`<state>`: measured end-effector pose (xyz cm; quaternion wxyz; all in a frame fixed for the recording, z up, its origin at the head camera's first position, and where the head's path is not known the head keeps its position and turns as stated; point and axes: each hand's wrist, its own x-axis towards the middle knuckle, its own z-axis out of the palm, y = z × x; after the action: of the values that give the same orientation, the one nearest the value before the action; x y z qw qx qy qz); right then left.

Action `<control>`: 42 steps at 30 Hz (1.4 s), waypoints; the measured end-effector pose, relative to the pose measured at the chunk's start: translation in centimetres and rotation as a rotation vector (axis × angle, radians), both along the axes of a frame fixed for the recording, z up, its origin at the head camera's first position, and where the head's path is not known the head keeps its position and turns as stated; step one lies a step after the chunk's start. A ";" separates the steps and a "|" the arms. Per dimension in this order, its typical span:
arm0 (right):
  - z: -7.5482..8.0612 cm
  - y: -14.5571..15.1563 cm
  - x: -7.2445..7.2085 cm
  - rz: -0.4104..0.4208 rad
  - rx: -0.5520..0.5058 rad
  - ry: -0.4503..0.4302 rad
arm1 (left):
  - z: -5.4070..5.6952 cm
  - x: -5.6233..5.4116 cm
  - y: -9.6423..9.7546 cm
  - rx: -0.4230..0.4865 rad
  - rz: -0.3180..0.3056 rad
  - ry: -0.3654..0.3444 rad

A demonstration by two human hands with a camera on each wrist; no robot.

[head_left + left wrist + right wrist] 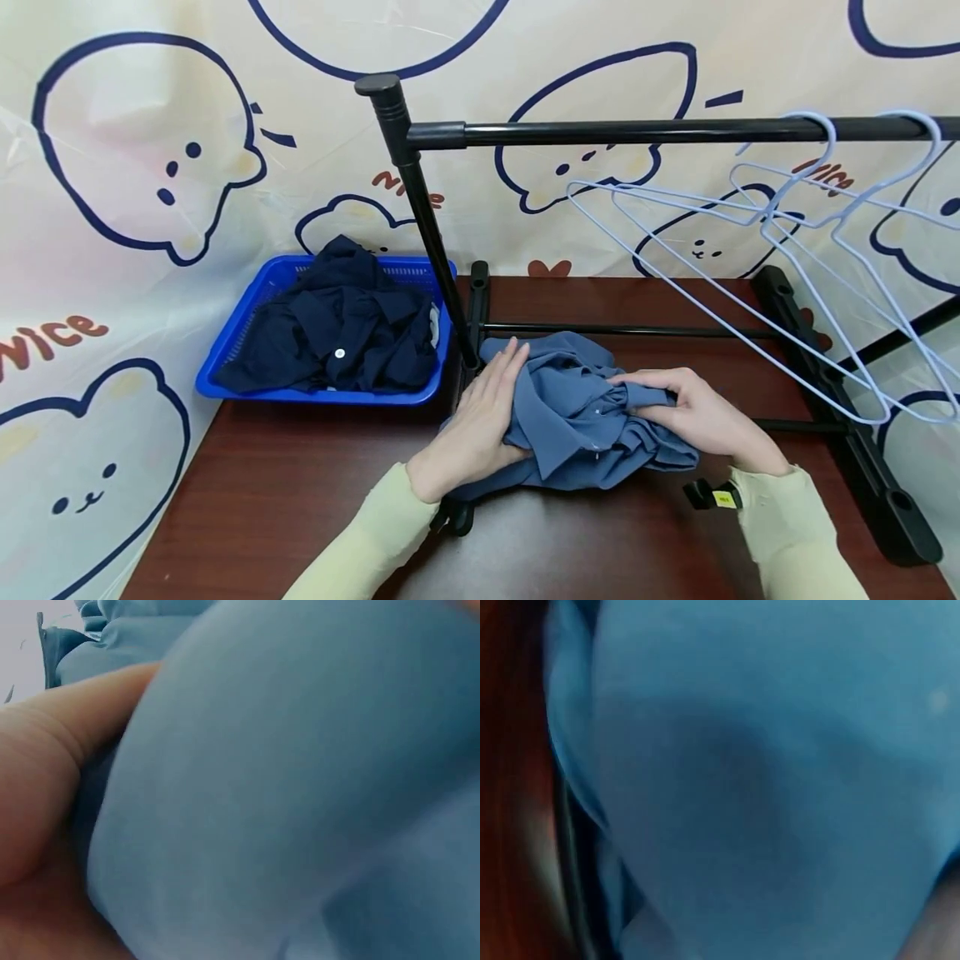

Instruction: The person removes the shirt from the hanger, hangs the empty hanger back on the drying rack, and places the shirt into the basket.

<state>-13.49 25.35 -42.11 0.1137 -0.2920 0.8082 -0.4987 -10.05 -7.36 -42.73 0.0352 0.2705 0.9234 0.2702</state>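
A crumpled blue-grey shirt [570,417] with a collar and small light buttons lies bunched over the rack's left foot and the table. My left hand [480,425] rests along the shirt's left side, fingers straight and together, thumb apart near the collar. In the left wrist view a large fold of the shirt [247,787] covers most of the picture and hides the thumb's tip. On the other side my right hand [697,417] pinches the shirt between thumb and fingers. Shirt fabric [765,810] fills most of the right wrist view, blurred, hiding the fingers.
A black clothes rack [600,133] stands on the brown table [570,550], with light blue hangers [765,217] on its rail at the right. Behind the left post is a blue basket [315,398] holding dark navy clothing [337,325]. A printed curtain [315,142] hangs behind.
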 end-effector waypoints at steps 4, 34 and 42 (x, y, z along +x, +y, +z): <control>-1.5 -0.2 0.0 -0.038 0.090 0.006 | -0.7 -0.4 1.3 -0.082 -0.039 -0.120; -3.9 -5.4 -1.4 -0.178 0.075 0.067 | 1.0 -3.2 1.3 0.052 0.062 0.020; 0.7 -10.3 -0.6 -0.079 -0.148 0.083 | 6.5 -0.4 -2.3 0.309 0.205 0.242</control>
<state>-14.12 15.07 -41.38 0.0385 -0.2876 0.7840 -0.5488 -10.43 -9.70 -36.22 -0.1453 0.2077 0.8911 0.3763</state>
